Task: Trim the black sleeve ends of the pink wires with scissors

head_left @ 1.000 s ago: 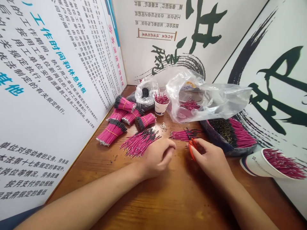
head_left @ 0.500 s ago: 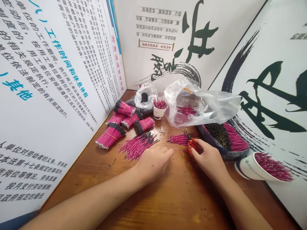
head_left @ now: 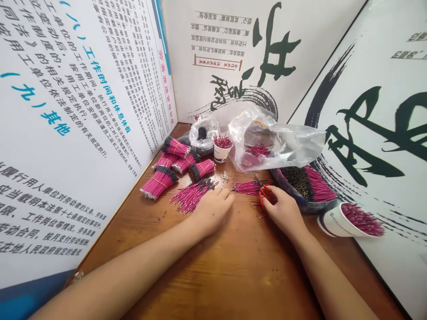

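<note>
Left hand (head_left: 213, 211): lying flat, fingers loosely together, its edge against a loose pile of pink wires (head_left: 193, 196) on a wooden table (head_left: 233, 275).

Right hand (head_left: 283, 209): fingers curled, pinching red-handled scissors (head_left: 264, 194) beside a second loose wire bunch (head_left: 246, 188).

Right of the hands: a paper cup (head_left: 332, 221) on its side, full of pink wires; a dark tray (head_left: 300, 206) heaped with black-tipped wires.

Farther back: rubber-banded wire bundles (head_left: 159, 183); an upright paper cup (head_left: 222, 153) of wires; a clear plastic bag (head_left: 293, 142) holding more.
</note>
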Demonstrator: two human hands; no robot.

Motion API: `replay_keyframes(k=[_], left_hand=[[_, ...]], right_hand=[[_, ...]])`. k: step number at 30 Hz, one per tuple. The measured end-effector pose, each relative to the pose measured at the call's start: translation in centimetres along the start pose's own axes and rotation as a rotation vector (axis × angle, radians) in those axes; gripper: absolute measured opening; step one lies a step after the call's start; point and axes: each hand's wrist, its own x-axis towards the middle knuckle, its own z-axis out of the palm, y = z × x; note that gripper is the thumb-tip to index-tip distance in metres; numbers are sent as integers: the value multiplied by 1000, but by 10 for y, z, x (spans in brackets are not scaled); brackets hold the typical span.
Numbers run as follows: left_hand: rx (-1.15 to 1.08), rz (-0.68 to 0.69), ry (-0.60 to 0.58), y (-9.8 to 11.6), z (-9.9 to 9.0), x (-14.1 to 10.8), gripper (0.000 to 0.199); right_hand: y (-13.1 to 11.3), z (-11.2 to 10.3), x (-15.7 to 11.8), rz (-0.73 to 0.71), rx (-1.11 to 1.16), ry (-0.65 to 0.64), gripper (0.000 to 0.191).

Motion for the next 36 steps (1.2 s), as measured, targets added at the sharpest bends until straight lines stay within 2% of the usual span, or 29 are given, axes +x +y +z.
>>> replay_keyframes(k=[3,5,9,10,12,15,25,28,33,36], left_hand=[[39,-39,26,-3,-2,1,18],[17,-12,47,-1,-5,1,20],[-151,283,60,9,-9,3,17],[-177,306,43,10,-9,4,17],[-213,282,-1,11,-9,6,17],[-241,165,-47,7,-7,8,15],[-89,-31,-29,8,-7,6,9],[-104,-2,-37,9,-7,6,9],[-155,163,-24,15,-9,5,10],[-189,211,-24,17,-9,4,12]], right_hand=[[-2,-1,-1,-9,6,6,28],[-3,-1,-1,-17,4,13,28],[-2,1,0,-43,-13,24,28],[-1,2,0,-49,-21,27,29],[1,4,1,-57,-40,30,30],[3,6,0,-61,-64,24,30],[4,6,1,-105,-79,-26,25],[4,6,0,-107,-84,-36,25],[2,5,0,-103,-104,-48,24],[0,5,0,-96,-111,-56,23]])
